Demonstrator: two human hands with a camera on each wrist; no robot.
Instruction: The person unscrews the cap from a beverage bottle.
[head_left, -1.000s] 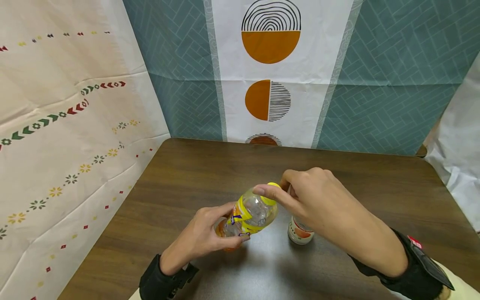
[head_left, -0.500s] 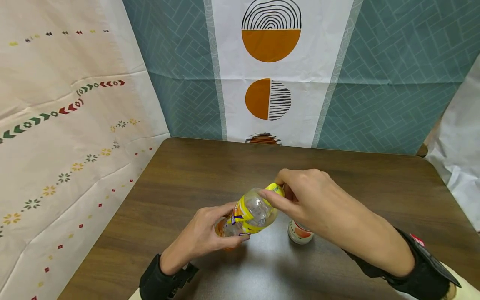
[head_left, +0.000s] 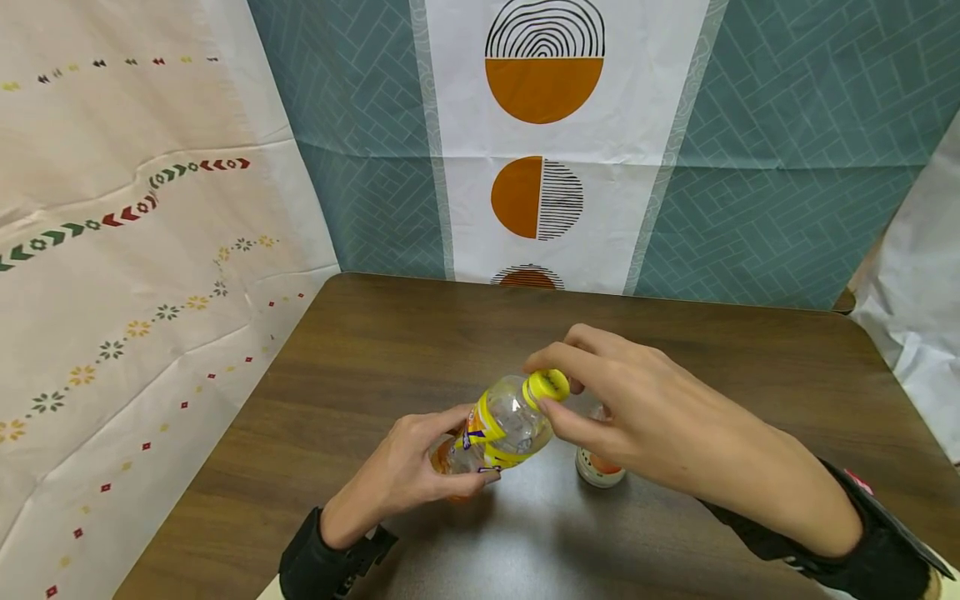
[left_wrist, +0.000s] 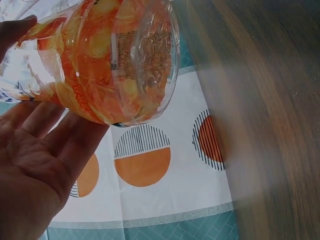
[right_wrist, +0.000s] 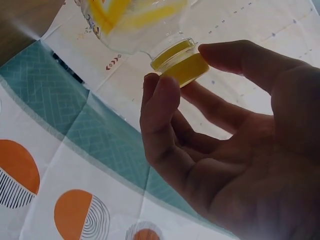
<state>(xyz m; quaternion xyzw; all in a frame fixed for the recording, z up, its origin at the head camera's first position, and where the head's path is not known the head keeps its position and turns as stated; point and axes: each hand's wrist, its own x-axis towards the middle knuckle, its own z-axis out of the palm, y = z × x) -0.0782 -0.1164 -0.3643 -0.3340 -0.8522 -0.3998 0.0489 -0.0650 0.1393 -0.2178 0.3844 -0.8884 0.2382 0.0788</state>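
Observation:
My left hand (head_left: pixel 401 467) grips a clear plastic bottle (head_left: pixel 517 417) round its lower part, tilted with its neck up to the right. The bottle has a yellow and orange label, and its base (left_wrist: pixel 157 60) faces the left wrist camera. At the neck, my right hand (head_left: pixel 637 400) pinches the yellow cap (head_left: pixel 551 385) between thumb and fingers. From the right wrist, a yellow ring (right_wrist: pixel 172 54) shows on the neck just under the cap (right_wrist: pixel 187 69). Behind the right hand stands a small container (head_left: pixel 598 471) with a pale label and orange picture, its upper part mostly hidden.
A brown wooden table (head_left: pixel 420 350) lies beneath both hands. At its far edge hangs a teal and white cloth (head_left: pixel 465 83) printed with orange half circles. A cream patterned cloth (head_left: pixel 150 267) covers the left side, and a white cloth (head_left: pixel 915 317) hangs at the right.
The right hand's fingers have shifted round the cap and spread, so more of the cap shows. The right wrist has moved right and slightly down. My left hand and the bottle have stayed put.

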